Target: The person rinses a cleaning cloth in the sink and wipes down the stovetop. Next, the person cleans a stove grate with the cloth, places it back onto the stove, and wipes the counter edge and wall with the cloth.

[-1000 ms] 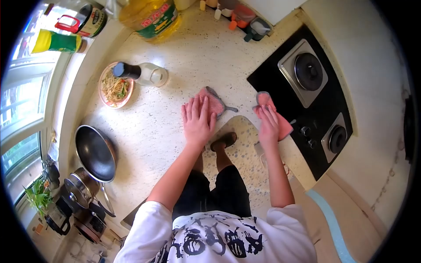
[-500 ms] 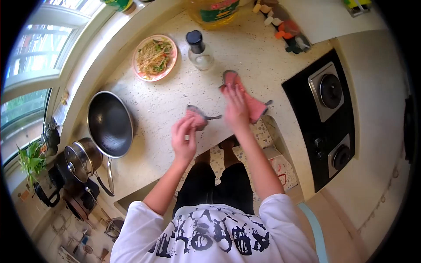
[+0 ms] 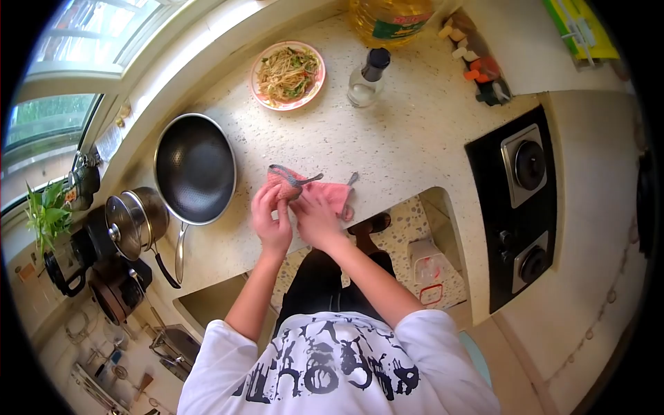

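My left hand (image 3: 272,220) is closed around a bunched pink cloth (image 3: 282,181) with grey trim, held at the counter's front part. Right beside it, my right hand (image 3: 320,223) grips a second pink cloth (image 3: 337,196) spread on the counter, pressing it down from above. The right fingertips are close to the left cloth, and part of them is hidden behind it. A grey loop sticks out from each cloth. To the left of my hands lies a dark wok (image 3: 196,169) with a metal handle.
A plate (image 3: 321,86) of noodle-like food with greens stands at the back, beside a black-capped glass bottle (image 3: 364,86). Behind are a large oil bottle (image 3: 389,29) and small jars (image 3: 477,66). A lidded pot (image 3: 142,218) sits left; a black two-burner stove (image 3: 512,207) is right.
Both hands have moved left and come together, bringing the cloths with them. The right hand has pulled its cloth toward the front edge. The camera view has also shifted.
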Available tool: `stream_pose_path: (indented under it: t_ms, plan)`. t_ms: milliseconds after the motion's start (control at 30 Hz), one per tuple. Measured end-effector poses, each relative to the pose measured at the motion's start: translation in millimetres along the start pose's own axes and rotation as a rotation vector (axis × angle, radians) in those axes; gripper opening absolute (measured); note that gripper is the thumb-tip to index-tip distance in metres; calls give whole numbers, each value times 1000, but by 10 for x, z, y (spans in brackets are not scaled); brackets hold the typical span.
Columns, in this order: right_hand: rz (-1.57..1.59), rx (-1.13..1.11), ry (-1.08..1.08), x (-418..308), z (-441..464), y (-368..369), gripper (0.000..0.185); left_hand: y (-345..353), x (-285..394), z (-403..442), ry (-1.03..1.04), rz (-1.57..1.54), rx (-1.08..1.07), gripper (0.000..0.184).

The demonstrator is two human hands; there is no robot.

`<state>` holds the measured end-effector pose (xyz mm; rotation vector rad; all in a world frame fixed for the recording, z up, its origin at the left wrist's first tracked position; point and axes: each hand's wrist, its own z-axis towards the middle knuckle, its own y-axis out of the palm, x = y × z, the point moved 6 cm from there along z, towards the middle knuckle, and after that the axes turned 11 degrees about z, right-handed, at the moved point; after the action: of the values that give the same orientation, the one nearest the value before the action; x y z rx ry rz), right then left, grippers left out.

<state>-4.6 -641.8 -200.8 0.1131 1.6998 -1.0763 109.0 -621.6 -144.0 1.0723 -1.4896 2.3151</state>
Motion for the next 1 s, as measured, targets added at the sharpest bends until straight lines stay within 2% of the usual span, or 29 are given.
stream_pose_path:
  t_ms: [67, 167, 267, 367, 467, 567, 800, 900, 1000]
  plan:
    - [-19, 73, -24, -31, -205, -155, 51, 51, 35, 12, 11, 41, -35, 27]
    - [-104, 141, 109, 40, -507, -419, 56, 145, 217, 20, 212, 327, -87, 29]
    - [35, 244, 216, 250, -665, -472, 60, 352, 26, -232, 219, 317, -155, 40]
    - [45, 264, 174, 113, -573, -469, 61, 375, -161, -430, 235, 330, -214, 48]
    - [-35, 165, 156, 0, -446, -275, 60, 244, -206, -445, 246, 343, -231, 52]
    - [-125, 74, 99, -122, -327, -110, 58, 120, -321, -521, 221, 372, -202, 43]
    - [-107, -65, -93, -381, -219, 290, 56, -275, -686, -817, 61, 452, -100, 43]
    - [-223, -137, -160, -473, -151, 423, 63, -425, -719, -849, 25, 461, -81, 45]
    - [-185, -199, -150, -464, -138, 395, 63, -647, -455, -927, -69, 538, -117, 60]
